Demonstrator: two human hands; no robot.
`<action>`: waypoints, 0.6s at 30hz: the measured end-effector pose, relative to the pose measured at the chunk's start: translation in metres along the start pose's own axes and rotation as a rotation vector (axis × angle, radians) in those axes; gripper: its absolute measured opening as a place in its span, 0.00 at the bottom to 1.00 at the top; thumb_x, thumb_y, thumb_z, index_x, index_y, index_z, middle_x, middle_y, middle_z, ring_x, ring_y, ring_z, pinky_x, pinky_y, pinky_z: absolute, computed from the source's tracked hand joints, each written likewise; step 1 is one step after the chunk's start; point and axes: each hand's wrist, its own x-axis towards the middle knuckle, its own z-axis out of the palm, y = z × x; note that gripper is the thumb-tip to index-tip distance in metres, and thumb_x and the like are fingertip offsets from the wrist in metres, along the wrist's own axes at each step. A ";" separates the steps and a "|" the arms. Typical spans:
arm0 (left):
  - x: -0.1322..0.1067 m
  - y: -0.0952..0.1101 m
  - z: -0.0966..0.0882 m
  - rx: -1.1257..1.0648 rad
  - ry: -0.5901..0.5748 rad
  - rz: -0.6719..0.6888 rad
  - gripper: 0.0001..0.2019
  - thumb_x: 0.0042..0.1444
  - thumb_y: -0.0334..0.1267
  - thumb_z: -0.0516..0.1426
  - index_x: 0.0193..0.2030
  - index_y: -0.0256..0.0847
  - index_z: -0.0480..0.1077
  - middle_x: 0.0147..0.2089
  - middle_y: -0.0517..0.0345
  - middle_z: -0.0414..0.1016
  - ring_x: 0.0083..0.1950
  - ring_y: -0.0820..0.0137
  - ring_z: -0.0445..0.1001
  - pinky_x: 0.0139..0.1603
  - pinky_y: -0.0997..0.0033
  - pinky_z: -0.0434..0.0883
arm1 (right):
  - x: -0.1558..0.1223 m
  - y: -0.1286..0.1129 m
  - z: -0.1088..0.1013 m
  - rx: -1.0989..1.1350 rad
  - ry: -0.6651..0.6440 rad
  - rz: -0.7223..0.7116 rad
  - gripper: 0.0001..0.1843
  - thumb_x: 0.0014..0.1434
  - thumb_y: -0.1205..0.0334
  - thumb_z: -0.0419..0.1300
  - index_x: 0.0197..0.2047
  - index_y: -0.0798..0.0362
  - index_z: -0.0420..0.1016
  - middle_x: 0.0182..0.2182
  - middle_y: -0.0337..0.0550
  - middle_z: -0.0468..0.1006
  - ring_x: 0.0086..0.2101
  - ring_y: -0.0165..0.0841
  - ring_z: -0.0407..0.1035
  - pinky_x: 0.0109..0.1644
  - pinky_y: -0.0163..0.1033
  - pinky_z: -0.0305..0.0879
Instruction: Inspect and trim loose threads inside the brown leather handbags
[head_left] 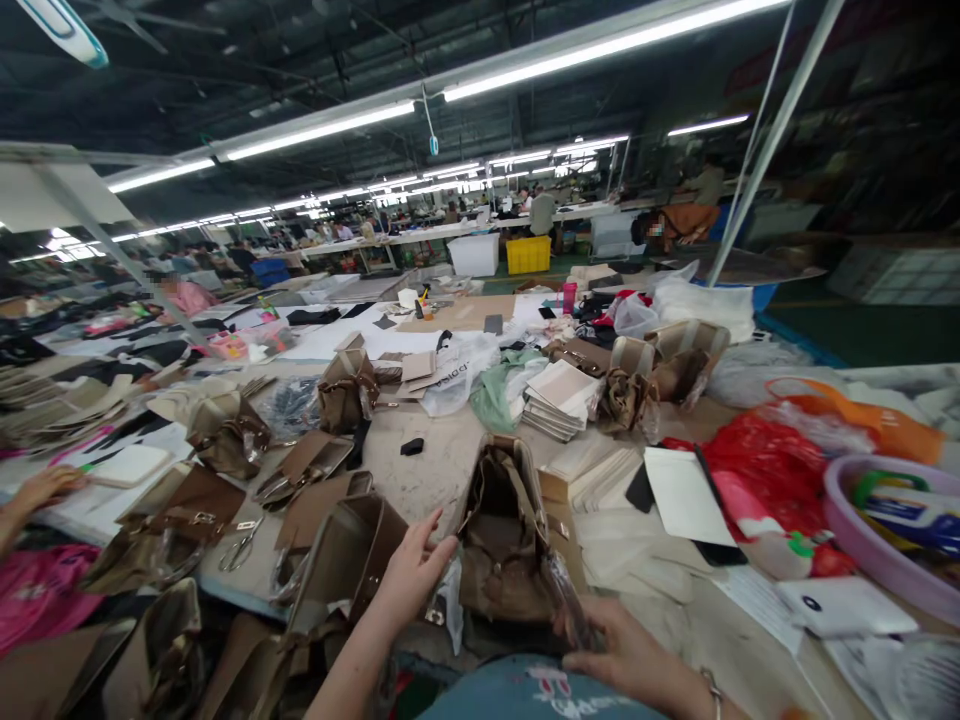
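Observation:
A brown handbag (506, 570) stands at the table edge in front of me, its mouth open toward me. My left hand (416, 570) is beside its left side, fingers apart and holding nothing. Low on the bag's right side, my right hand (611, 645) closes around a plastic-wrapped strap (571, 605) attached to it; some of those fingers are hidden. Another brown bag (349, 555) is just left of my left hand, partly behind it. A pair of scissors (240, 547) lies farther left on the table.
Stacked pale panels (559, 400) and more brown bags (660, 365) lie beyond. To the right are a white card (686, 495), a red plastic bag (772, 465) and a lilac basin (847, 520). A co-worker's hand (49, 490) rests at the far left.

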 end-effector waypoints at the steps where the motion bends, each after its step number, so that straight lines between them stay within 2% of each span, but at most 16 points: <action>1: 0.000 0.002 0.007 0.040 0.018 0.037 0.31 0.46 0.51 0.58 0.57 0.42 0.63 0.58 0.48 0.64 0.57 0.57 0.63 0.59 0.58 0.57 | 0.002 -0.001 0.001 0.002 0.011 -0.005 0.12 0.48 0.57 0.62 0.33 0.56 0.73 0.30 0.40 0.74 0.32 0.34 0.67 0.36 0.35 0.62; 4: 0.006 0.016 0.022 0.085 0.059 0.136 0.36 0.42 0.48 0.61 0.59 0.42 0.59 0.62 0.47 0.59 0.63 0.55 0.56 0.63 0.57 0.51 | 0.008 -0.006 0.002 0.022 -0.006 -0.036 0.12 0.48 0.56 0.62 0.33 0.55 0.73 0.31 0.40 0.74 0.33 0.35 0.67 0.37 0.35 0.62; 9: 0.026 0.026 0.030 0.039 0.088 0.144 0.28 0.43 0.43 0.61 0.54 0.44 0.65 0.51 0.47 0.72 0.54 0.52 0.67 0.56 0.55 0.60 | 0.004 -0.013 -0.008 -0.045 -0.079 -0.035 0.14 0.50 0.54 0.60 0.35 0.55 0.73 0.33 0.42 0.75 0.35 0.36 0.68 0.39 0.37 0.64; 12: 0.031 0.021 0.031 0.050 0.075 0.176 0.26 0.44 0.41 0.61 0.53 0.43 0.67 0.49 0.48 0.73 0.51 0.53 0.69 0.53 0.57 0.62 | 0.004 -0.026 -0.030 -0.173 0.021 -0.054 0.17 0.53 0.53 0.59 0.43 0.54 0.72 0.38 0.45 0.75 0.39 0.38 0.68 0.43 0.40 0.65; 15: 0.029 0.015 0.033 0.114 0.077 0.177 0.25 0.48 0.41 0.58 0.55 0.41 0.65 0.50 0.47 0.72 0.51 0.54 0.69 0.52 0.57 0.63 | 0.020 -0.050 -0.052 -0.318 0.224 -0.196 0.15 0.58 0.57 0.54 0.47 0.52 0.69 0.41 0.48 0.74 0.40 0.37 0.68 0.44 0.40 0.65; 16: 0.028 0.014 0.034 0.133 0.078 0.178 0.25 0.48 0.41 0.58 0.55 0.41 0.64 0.51 0.46 0.72 0.52 0.55 0.69 0.52 0.57 0.63 | 0.029 -0.060 -0.057 -0.369 0.251 -0.276 0.13 0.59 0.59 0.53 0.47 0.52 0.69 0.41 0.48 0.74 0.40 0.36 0.68 0.44 0.40 0.65; 18: 0.027 0.014 0.035 0.148 0.077 0.187 0.25 0.50 0.41 0.56 0.56 0.41 0.63 0.51 0.47 0.72 0.51 0.55 0.69 0.52 0.58 0.63 | 0.055 -0.079 -0.062 -0.470 0.215 -0.439 0.12 0.60 0.63 0.52 0.47 0.50 0.69 0.42 0.46 0.73 0.43 0.35 0.67 0.47 0.41 0.64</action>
